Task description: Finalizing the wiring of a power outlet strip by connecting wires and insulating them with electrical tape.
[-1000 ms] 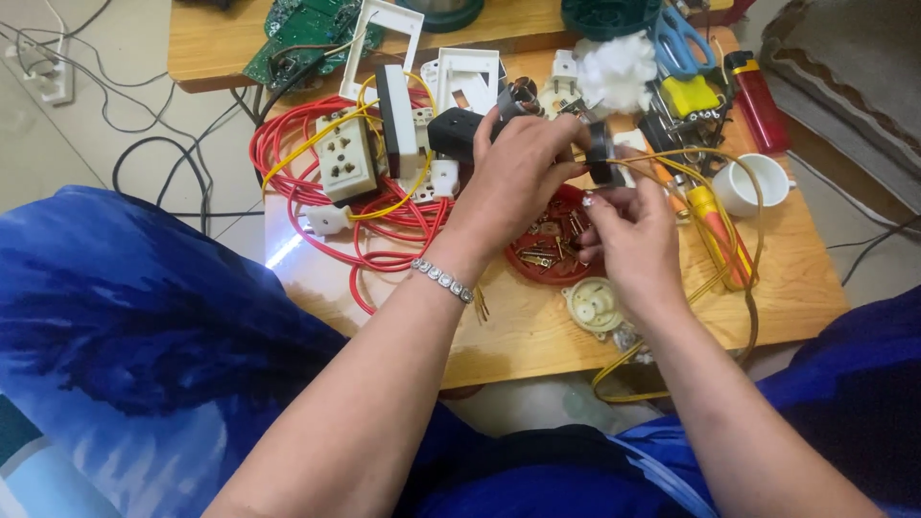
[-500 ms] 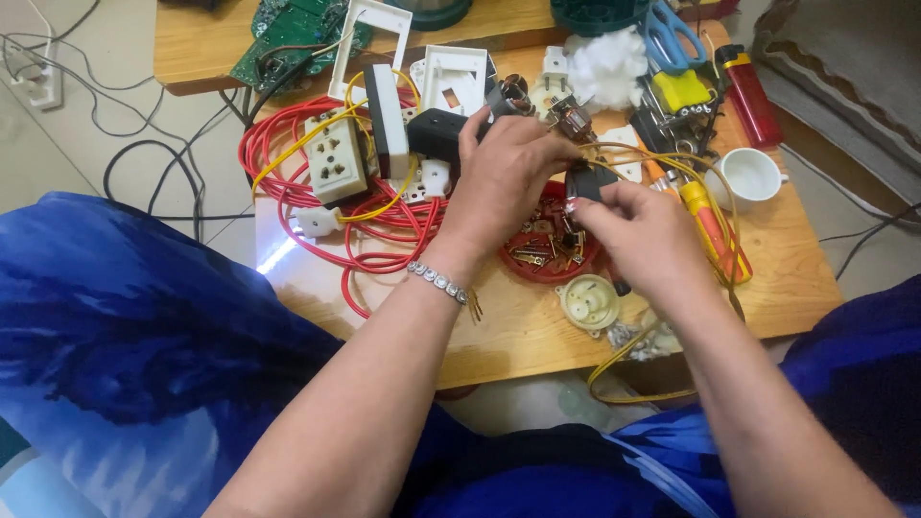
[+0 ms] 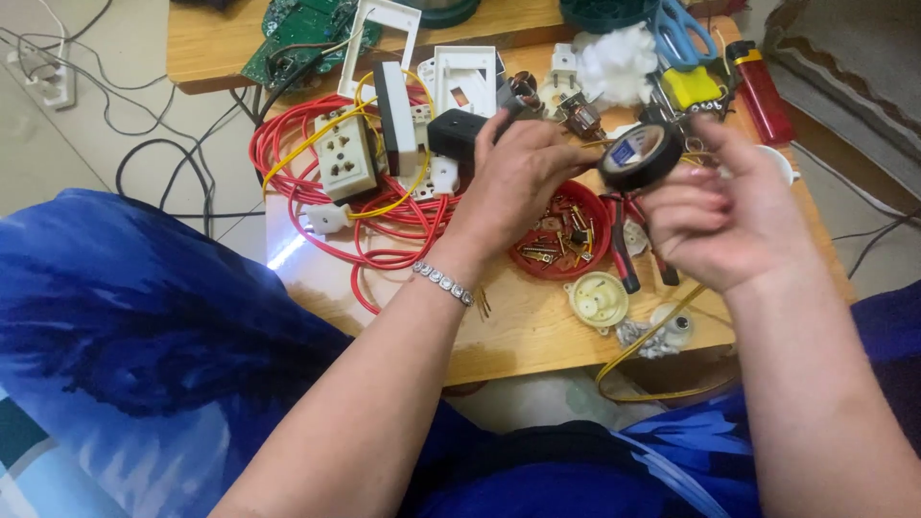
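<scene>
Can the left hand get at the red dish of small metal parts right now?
Probably yes: the red dish lies open just below the left hand, nothing covering it. But its fingers seem to pinch the tape end from the black roll.

Right hand (image 3: 734, 216) gripping a black roll of electrical tape (image 3: 640, 155), raised above the wooden bench (image 3: 537, 336). Left hand (image 3: 518, 182) pinching a thin yellow wire (image 3: 587, 146) beside the roll. Underneath, a red dish of small metal parts (image 3: 556, 235), red-handled pliers (image 3: 624, 254), coiled red cable (image 3: 384, 216).
</scene>
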